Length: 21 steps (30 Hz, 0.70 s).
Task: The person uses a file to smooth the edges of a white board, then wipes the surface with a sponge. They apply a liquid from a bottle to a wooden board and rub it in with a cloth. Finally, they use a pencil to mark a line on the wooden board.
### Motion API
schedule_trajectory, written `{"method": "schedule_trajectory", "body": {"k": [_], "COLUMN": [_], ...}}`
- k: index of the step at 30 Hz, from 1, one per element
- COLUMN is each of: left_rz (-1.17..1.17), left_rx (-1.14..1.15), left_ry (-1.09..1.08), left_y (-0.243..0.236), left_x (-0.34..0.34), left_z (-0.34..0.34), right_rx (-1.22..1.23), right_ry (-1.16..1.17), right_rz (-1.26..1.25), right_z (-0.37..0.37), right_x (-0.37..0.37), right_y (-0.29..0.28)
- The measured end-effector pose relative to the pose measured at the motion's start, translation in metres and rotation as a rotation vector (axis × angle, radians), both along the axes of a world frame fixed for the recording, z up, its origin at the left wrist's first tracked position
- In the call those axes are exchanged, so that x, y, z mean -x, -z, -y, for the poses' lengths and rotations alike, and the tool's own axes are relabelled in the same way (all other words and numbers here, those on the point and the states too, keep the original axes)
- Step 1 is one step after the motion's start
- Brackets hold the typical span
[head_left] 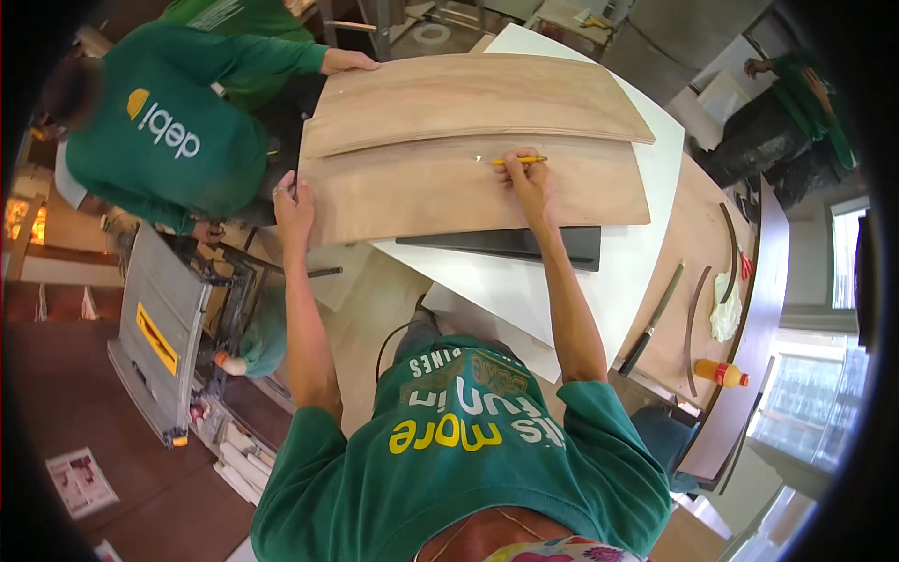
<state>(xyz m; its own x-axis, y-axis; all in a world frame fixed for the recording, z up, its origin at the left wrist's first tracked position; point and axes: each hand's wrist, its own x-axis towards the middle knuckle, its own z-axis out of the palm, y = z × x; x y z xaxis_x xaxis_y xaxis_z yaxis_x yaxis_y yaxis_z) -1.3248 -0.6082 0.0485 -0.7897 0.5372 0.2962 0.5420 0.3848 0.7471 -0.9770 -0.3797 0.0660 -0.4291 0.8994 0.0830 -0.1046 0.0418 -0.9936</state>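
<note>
Two pale plywood pieces lie over a white board [660,178] in front of me. The upper plywood piece [468,98] has curved long edges and overlaps the far part of the lower plywood piece [421,197]. My left hand [294,208] grips the lower piece at its left edge. A yellow pencil [532,159] is pinched in my right hand [527,183], its tip pointing left over the lower piece, just below the upper one's edge. From the far left, a co-worker's hand [348,61] rests at the upper piece's corner.
A black flat piece [571,247] sticks out beneath the plywood. On the right bench are a handsaw [655,318], curved dark strips [695,328], a white cloth [726,309] and an orange bottle [721,374]. A table saw [164,314] stands left; a co-worker [169,122] bends nearby.
</note>
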Motion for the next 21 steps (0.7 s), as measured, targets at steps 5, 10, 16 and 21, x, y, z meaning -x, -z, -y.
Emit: {"method": "schedule_trajectory", "body": {"k": [5,10,16,21], "left_rz": [0.145,0.244,0.319,0.376], "left_rx": [-0.153,-0.134,-0.120,-0.128], "left_ry": [0.030,0.052,0.146,0.147], "left_y": [-0.006,-0.004,0.000,-0.012], "left_x": [0.024,0.014,0.028,0.026], "left_z": [-0.031,-0.035,-0.022,-0.019], "right_rx": [-0.119,-0.161,-0.354,-0.244], "right_ry": [0.125,0.240,0.192,0.172], "right_rz": [0.278,0.325,0.380,0.522], "right_z": [-0.019,0.010,0.005,0.017], "right_x": [0.033,0.055,0.066,0.061], "right_y": [0.021,-0.007,0.007,-0.009]}}
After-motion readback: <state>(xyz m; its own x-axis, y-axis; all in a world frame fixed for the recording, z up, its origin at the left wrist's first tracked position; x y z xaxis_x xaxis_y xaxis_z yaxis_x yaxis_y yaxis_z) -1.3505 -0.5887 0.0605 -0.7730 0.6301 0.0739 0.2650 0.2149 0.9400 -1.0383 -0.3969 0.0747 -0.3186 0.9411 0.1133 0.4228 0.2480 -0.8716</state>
